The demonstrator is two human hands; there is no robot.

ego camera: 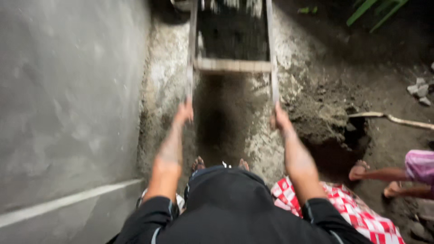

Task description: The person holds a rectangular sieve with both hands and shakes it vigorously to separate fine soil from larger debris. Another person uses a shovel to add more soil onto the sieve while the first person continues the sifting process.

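A wooden-framed sieve [233, 65] with dark mesh stretches away from me over a heap of fine dark sand [221, 117]. My left hand [184, 112] is closed on the left rail of the frame near its end. On the right rail, my right hand [279, 118] grips in the same way. Soil lies on the mesh beyond the wooden crossbar. My sandalled feet [219, 163] show just below the sand. The picture is blurred by motion.
A grey plastered wall [68, 113] runs along the left. A mound of coarse earth [325, 113] and a wooden tool handle [398, 120] lie to the right. Another person's bare legs and pink garment [407, 174] are at right, beside a red-and-white checked cloth [357, 212].
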